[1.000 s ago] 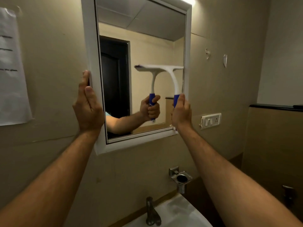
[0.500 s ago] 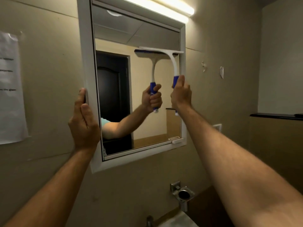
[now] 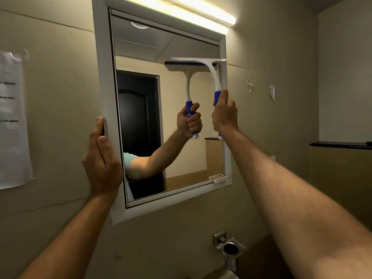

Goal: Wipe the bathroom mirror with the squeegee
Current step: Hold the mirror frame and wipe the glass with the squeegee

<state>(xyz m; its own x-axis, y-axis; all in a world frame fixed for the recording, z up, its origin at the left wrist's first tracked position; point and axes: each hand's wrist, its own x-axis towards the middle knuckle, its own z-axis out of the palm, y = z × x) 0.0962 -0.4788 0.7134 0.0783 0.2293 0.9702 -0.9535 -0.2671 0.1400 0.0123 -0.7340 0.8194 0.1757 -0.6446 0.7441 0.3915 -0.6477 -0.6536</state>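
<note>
A white-framed mirror [image 3: 103,77] hangs on the beige wall. My right hand [image 3: 224,115] grips the blue handle of a white squeegee [image 3: 214,77]. Its blade lies flat against the glass in the upper right part of the mirror, close to the right frame. The glass shows the reflection of the squeegee and of my arm. My left hand [image 3: 100,158] holds the mirror's left frame edge, fingers wrapped around it, thumb on the front.
A lit tube lamp [image 3: 201,11] runs above the mirror. A paper sheet [image 3: 12,121] is stuck to the wall at left. Below the mirror a metal holder [image 3: 229,247] juts from the wall. A dark ledge [image 3: 342,144] is at right.
My right hand has raised the squeegee from mid-height to the upper part of the glass. The view has tilted upward, so the basin has dropped out of sight. My left hand stays on the frame.
</note>
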